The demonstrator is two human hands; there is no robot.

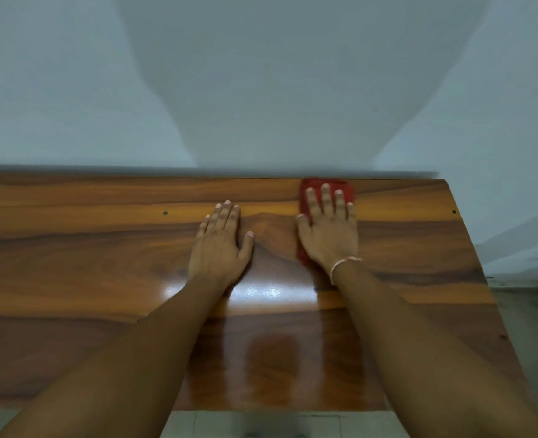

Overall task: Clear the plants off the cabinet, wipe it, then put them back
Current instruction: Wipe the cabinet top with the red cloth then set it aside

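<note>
Cabinet top: glossy wood-grain surface [87,254] filled the lower half of the view, its far edge against a pale wall [71,90]; its right end showed, the left ran out of frame.
Plants: none appeared anywhere in the view, so their place could not be told.
Right hand: the right hand [327,232] lay palm-down, fingers spread flat and extended, pressing on a red cloth [345,188] near the far edge of the top, right of centre.
Cloth: it lay flat on the wood, mostly covered by the hand, with red showing beyond the fingertips and along the thumb side; its far edge sat just beside the wall.
Right wrist: a thin pale band with a touch of red [343,263] circled it.
Left hand: the left hand [220,245] rested palm-down on bare wood, fingers together and straight, thumb out, holding nothing.
Spacing: the two hands lay near each other, apart, with bare wood between them.
Surface marks: a bright glare patch [270,292] sat between the forearms; small dark dots [165,213] marked the wood left of the left hand and near the right end.
Floor: pale tiles [261,425] showed below the near edge.
</note>
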